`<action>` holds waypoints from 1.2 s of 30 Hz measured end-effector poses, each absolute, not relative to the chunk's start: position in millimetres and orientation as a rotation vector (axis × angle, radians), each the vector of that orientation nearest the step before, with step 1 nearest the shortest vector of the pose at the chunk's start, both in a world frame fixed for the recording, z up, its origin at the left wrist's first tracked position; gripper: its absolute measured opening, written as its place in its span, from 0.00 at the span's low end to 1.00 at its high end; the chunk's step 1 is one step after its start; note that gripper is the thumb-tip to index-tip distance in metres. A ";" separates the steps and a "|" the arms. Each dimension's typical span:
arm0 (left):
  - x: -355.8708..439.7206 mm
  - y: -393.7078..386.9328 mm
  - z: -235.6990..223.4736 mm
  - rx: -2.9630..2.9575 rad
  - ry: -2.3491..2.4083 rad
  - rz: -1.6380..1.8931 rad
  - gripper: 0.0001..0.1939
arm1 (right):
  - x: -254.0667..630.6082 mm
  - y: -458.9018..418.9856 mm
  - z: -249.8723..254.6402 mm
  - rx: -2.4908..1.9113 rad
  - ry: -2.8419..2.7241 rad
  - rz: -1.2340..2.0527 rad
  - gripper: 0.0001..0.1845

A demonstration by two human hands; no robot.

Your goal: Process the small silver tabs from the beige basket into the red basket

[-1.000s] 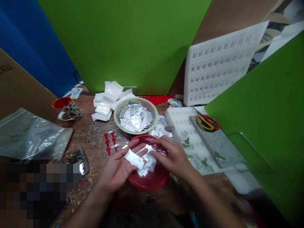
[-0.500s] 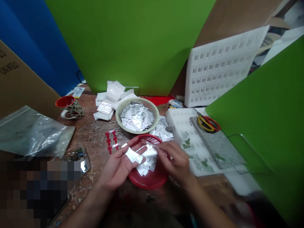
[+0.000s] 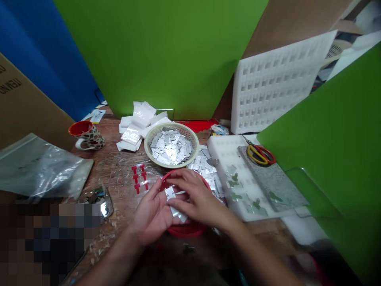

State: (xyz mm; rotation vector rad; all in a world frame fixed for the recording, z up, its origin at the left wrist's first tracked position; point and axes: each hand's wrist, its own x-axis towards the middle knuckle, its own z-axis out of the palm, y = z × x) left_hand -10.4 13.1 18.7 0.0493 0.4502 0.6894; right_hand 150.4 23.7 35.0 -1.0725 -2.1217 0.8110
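Observation:
My left hand [image 3: 153, 218] is turned palm up over the front left of the red basket [image 3: 190, 231], with flat, shiny metal plates [image 3: 178, 215] held at its fingers. My right hand [image 3: 201, 200] arches over from the right. Its thumb presses on the plates and its fingertips reach over their far end, gripping them too. How many plates lie between my hands is hidden. Behind the red basket stands a cream basket [image 3: 148, 155] heaped with similar metal plates [image 3: 172, 145]. More loose plates [image 3: 206, 165] lie to its right.
Left of the baskets are red T-shaped pieces [image 3: 137, 178] on clear film, a patterned mug [image 3: 92, 137] and white packets [image 3: 133, 129]. On the right, a white foam block [image 3: 220, 159] bears a grey slab [image 3: 268, 178] with scissors [image 3: 262, 155]. Green panels [image 3: 166, 55] stand behind.
My right hand has moved left and closed over the plates at my left hand. My left hand has shifted slightly right, and its plate is now partly covered.

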 end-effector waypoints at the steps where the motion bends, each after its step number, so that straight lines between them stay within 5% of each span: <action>1: -10.5 12.2 18.3 0.048 0.454 0.673 0.28 | 148.8 26.7 36.6 -1.054 -2.127 0.878 0.18; 8: -22.7 13.8 12.2 0.057 0.519 0.705 0.26 | 165.6 26.3 46.6 -1.097 -1.692 1.179 0.02; 36: -28.2 22.3 23.4 0.068 0.493 0.791 0.30 | 178.7 -2.4 -3.1 -1.217 -1.431 1.263 0.10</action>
